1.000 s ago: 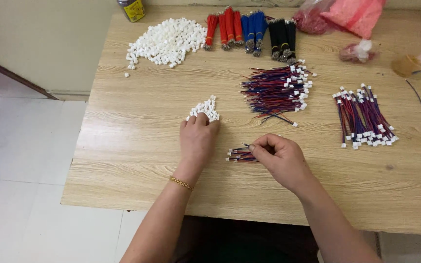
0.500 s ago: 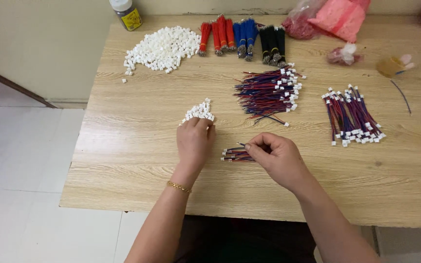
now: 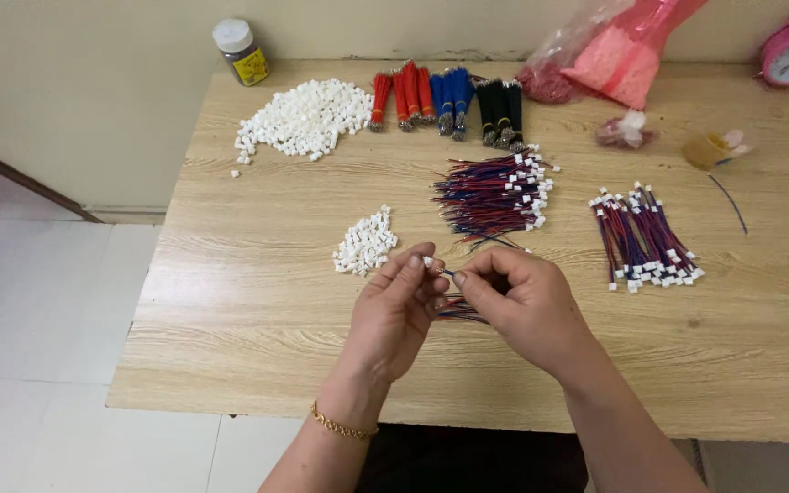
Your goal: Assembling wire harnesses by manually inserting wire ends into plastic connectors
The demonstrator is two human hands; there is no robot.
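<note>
The left hand [image 3: 394, 310] pinches a small white connector [image 3: 428, 263] between thumb and forefinger, and the right hand [image 3: 527, 306] pinches a thin wire [image 3: 447, 272] at the connector's 3 o'clock, both just above the table [image 3: 257, 319]. A small pile [image 3: 365, 242] of spare connectors lies at the hands' 11 o'clock. The connector looks light, rigid and easily dropped, so grip its flat sides; the wire looks limp, so hold it close to the tip.
</note>
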